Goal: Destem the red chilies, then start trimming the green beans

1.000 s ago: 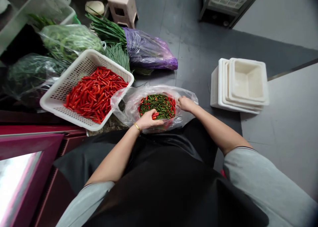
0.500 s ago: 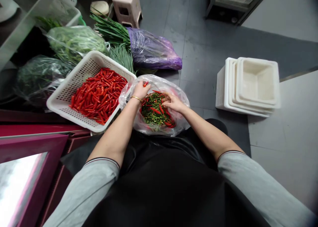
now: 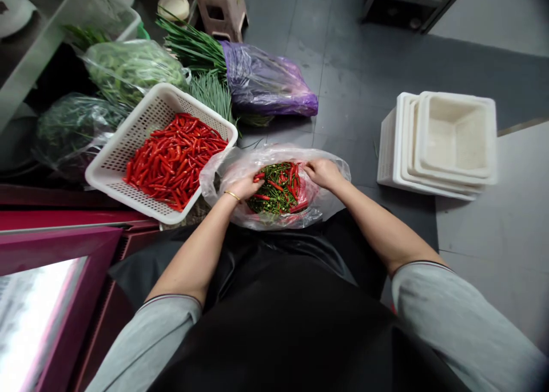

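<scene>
A clear plastic bag lies open at my lap, holding red chilies mixed with many green stems. My left hand is at the bag's left side, its fingers closed on red chilies whose ends poke out by the thumb. At the right side of the opening, my right hand has its fingers pinched on the bag's plastic. To the left, a white perforated basket holds a heap of stemless red chilies, its right corner close to the bag.
Beyond the basket lie a bag of light green vegetables, a bag of dark greens and green stalks in a purple wrapper. A stool stands at the back. Stacked white baskets are on the floor at right.
My right hand has left the middle of the chilies and moved right to the bag's side. The bag opening is spread wider. My left hand has come down lower, still with red chilies.
</scene>
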The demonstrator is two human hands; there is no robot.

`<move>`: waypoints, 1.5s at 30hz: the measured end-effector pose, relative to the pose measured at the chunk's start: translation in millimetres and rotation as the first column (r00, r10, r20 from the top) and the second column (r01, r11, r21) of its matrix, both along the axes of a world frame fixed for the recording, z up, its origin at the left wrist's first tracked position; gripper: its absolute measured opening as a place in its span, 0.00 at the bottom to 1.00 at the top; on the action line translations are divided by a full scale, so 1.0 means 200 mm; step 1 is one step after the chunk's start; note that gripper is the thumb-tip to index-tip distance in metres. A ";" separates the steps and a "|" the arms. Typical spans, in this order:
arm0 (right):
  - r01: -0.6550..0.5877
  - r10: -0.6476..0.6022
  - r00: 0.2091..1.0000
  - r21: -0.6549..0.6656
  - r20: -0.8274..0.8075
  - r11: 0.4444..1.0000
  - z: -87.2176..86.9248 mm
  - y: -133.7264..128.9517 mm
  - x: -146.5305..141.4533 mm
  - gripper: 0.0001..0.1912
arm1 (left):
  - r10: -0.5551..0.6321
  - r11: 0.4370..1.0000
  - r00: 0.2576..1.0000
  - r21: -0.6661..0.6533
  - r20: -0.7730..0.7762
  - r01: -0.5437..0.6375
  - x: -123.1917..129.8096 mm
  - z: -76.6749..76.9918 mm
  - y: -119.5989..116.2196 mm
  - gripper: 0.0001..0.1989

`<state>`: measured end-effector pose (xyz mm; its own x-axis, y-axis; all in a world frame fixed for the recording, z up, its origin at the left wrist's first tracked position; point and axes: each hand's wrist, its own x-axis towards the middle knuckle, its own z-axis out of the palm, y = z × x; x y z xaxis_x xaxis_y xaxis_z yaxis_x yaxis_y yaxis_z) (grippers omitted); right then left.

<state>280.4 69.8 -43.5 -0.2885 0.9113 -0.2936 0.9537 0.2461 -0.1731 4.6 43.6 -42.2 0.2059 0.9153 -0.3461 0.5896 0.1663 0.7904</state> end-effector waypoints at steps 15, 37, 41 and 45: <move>0.141 -0.219 0.915 -0.240 -0.340 0.961 0.01 0.00 -0.23 0.15 | 0.540 0.828 0.654 -0.476 0.531 -0.297 0.25 0.02 -0.13 0.20; -0.128 -0.690 0.260 -0.733 -0.675 0.668 0.21 -0.54 -0.35 0.16 | 0.299 0.931 0.750 -0.009 0.590 -0.364 0.24 0.21 -0.45 0.11; -0.289 -0.598 0.236 -0.643 -0.766 0.710 0.27 -0.60 -0.35 0.18 | 0.347 0.936 0.504 -0.261 0.791 -0.236 0.22 0.23 -0.47 0.13; -0.276 -0.288 0.332 -0.385 -0.898 0.881 0.35 -0.73 -0.38 0.17 | 0.442 0.884 0.322 -0.468 0.837 0.001 0.21 0.21 -0.55 0.14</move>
<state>205.3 -76.3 26.3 -0.6120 0.7756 -0.1543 0.0931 -0.1231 -0.9880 47.0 -66.9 -1.1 0.3947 0.8478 -0.3543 -0.5580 0.5275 0.6406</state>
